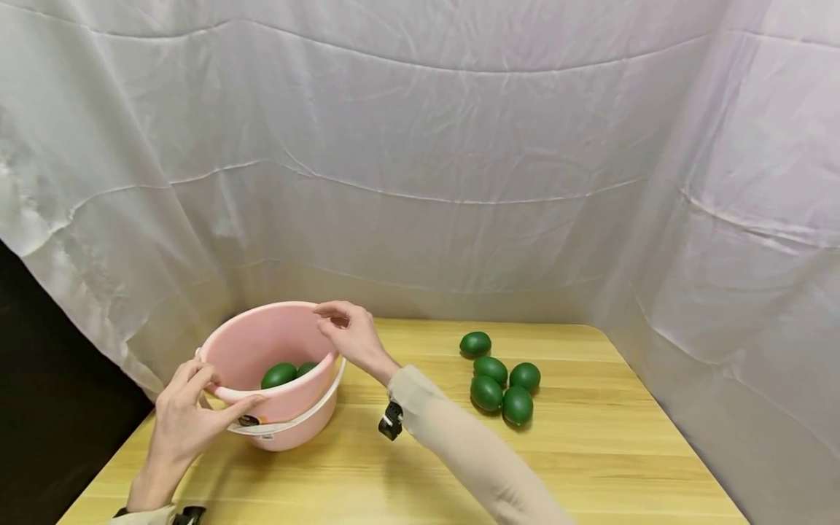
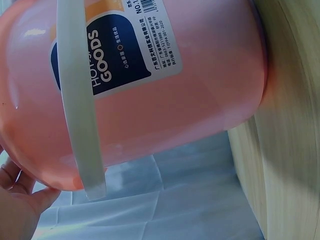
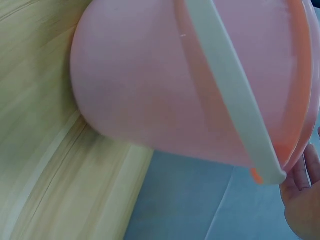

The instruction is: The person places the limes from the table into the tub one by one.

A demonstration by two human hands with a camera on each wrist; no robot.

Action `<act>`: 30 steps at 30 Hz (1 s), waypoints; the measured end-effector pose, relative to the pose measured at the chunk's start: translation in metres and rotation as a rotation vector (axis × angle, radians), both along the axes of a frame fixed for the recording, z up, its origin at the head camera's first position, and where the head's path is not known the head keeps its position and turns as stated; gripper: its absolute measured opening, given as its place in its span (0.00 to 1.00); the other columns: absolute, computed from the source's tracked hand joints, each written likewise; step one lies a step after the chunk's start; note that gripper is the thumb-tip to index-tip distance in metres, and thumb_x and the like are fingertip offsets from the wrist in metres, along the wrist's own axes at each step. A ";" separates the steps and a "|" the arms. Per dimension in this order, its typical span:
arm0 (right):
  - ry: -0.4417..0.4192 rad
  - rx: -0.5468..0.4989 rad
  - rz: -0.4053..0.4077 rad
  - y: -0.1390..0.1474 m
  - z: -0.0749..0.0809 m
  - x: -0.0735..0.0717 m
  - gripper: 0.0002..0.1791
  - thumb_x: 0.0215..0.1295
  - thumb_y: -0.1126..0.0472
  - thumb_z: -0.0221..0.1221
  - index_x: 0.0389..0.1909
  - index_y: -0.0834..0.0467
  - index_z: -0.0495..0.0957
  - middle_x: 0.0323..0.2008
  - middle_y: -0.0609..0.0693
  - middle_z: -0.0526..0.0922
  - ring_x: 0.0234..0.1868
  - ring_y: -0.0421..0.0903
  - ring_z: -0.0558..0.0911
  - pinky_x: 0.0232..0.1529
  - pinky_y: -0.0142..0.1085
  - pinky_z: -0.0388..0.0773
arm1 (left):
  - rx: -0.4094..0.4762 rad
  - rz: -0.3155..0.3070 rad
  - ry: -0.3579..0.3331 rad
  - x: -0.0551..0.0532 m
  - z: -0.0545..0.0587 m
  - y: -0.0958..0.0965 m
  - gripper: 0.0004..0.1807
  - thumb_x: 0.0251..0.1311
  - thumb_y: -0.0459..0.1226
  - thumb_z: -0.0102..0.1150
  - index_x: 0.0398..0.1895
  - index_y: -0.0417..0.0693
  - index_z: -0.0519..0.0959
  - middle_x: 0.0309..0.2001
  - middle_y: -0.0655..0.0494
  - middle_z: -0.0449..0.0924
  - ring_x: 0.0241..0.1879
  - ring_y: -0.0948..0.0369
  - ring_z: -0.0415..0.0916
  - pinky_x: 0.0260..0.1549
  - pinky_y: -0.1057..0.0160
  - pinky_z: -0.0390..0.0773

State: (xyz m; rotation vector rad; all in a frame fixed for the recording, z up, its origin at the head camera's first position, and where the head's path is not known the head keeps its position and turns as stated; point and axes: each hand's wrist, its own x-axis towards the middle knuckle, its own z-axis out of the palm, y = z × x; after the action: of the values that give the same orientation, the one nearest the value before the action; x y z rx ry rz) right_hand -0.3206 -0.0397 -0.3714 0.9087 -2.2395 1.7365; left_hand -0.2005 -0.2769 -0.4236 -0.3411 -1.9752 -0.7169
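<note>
On the far left we see a dark patch [image 1: 52,394] next to the table. Then comes our left hand [image 1: 184,412]. It grips the left side of the bucket's rim, with the thumb along the front edge. A black camera [image 1: 189,515] sits by that wrist.

The pink bucket [image 1: 295,401] is on the left part of the table [image 1: 604,437]. Its white handle [image 2: 77,110] hangs down around the front and covers part of the label [image 2: 120,55]. Inside, we can see two green fruits [image 1: 278,375] side by side. The front wall hides the bottom of the bucket, so we cannot tell if more are in there.

Our right hand [image 1: 354,337] pinches the rim on the right side and hides a bit of it. Another black camera [image 1: 390,421] is by that wrist. Our pale sleeve [image 1: 472,445] slants across, in front of the gap between the bucket and five loose fruits [image 1: 517,405]. These lie bunched near each other, with one at the back. White cloth [image 1: 420,240] hangs behind the table and down the right side.
</note>
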 end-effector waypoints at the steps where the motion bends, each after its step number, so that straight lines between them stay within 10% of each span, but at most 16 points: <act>1: 0.002 0.000 -0.002 0.002 -0.001 -0.001 0.12 0.66 0.63 0.61 0.50 0.56 0.83 0.49 0.54 0.85 0.48 0.41 0.83 0.50 0.28 0.79 | -0.001 0.002 0.006 0.000 0.000 0.001 0.30 0.18 0.41 0.86 0.20 0.44 0.70 0.30 0.51 0.68 0.48 0.66 0.69 0.40 0.81 0.62; 12: -0.031 0.019 -0.031 0.022 -0.008 -0.009 0.11 0.67 0.62 0.61 0.49 0.57 0.82 0.47 0.52 0.86 0.48 0.43 0.85 0.49 0.27 0.80 | 0.018 -0.033 0.035 -0.002 0.002 0.000 0.36 0.34 0.65 0.75 0.20 0.43 0.70 0.29 0.52 0.67 0.55 0.64 0.71 0.58 0.85 0.60; 22: 0.013 0.123 -0.072 0.057 -0.022 -0.024 0.14 0.67 0.63 0.60 0.52 0.59 0.81 0.49 0.53 0.85 0.50 0.43 0.84 0.51 0.31 0.80 | 0.022 -0.032 0.075 -0.002 0.002 -0.001 0.36 0.34 0.65 0.75 0.19 0.43 0.70 0.28 0.51 0.68 0.52 0.71 0.69 0.44 0.84 0.60; 30: -0.010 0.189 -0.149 0.104 -0.027 -0.047 0.12 0.68 0.61 0.59 0.50 0.53 0.82 0.49 0.50 0.86 0.49 0.44 0.84 0.51 0.36 0.81 | 0.031 -0.057 0.044 -0.005 -0.002 -0.002 0.37 0.35 0.67 0.73 0.19 0.44 0.70 0.28 0.52 0.67 0.58 0.79 0.64 0.57 0.85 0.61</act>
State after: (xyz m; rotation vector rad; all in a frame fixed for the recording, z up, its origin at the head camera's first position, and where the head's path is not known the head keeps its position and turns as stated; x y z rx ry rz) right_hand -0.3672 0.0643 -0.3981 0.7460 -2.4418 1.4901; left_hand -0.2054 -0.2786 -0.4251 -0.3928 -1.9175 -0.7695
